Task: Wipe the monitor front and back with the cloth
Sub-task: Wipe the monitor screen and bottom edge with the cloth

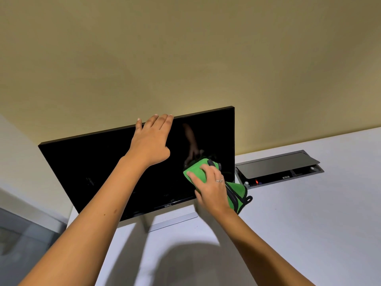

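A black monitor (99,168) with a dark screen stands on a silver stand (173,220) on the white desk, facing me. My left hand (151,139) lies flat over the screen's top edge, fingers hooked over the rim. My right hand (210,187) presses a green cloth (196,169) with black trim against the lower right part of the screen. Part of the cloth hangs down past the monitor's right edge. The monitor's back is hidden.
The white desk (309,223) runs to the right and toward me. A grey cable box (278,169) with a raised lid is sunk into the desk right of the monitor. A beige wall rises behind. The desk's left edge drops off near the monitor.
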